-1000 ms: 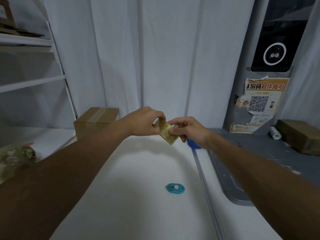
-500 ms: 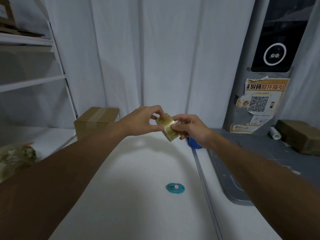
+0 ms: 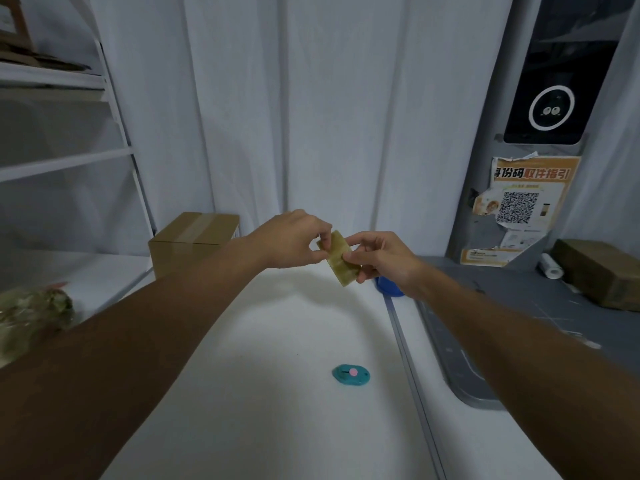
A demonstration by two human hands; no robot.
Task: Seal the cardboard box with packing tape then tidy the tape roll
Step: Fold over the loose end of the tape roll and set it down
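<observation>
Pinching the tape roll between them above the white table, the left hand grips its upper end and the right hand its lower edge. Left of the left hand sits the taped cardboard box; below both lies a teal cutter.

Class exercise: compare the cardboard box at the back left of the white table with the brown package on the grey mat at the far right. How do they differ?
The cardboard box is light tan, with a tape strip along its top; the brown package is darker and looks duller. The box stands on the white table, the package on the grey mat. The box looks taller, the package flatter. Both are closed and no hand touches them.
</observation>
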